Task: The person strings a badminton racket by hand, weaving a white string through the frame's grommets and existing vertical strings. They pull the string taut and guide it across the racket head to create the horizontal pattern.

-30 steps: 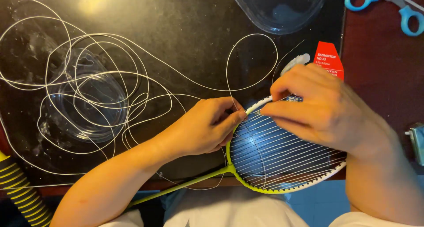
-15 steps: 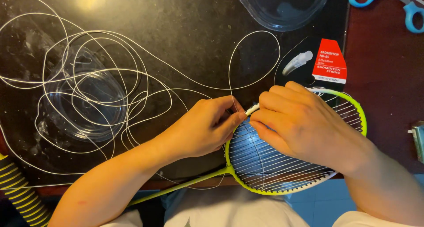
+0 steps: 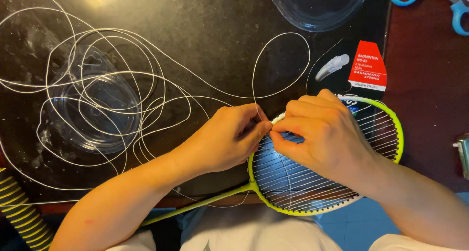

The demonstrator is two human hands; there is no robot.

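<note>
The right hand has slid left across the racket to meet the left hand. Both hands' fingers pinch the white string at the frame's ten o'clock edge. The loose loops on the table could knot if tugged hard.

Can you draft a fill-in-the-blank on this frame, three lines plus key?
1. Both hands, left hand and right hand, meet at the rim of a racket whose frame is ____ in colour.
2. The loose white string lies in coils on a ____ tabletop.
3. The scissors at the top right corner have ____ handles.

Missing words: yellow-green; black; blue
</note>
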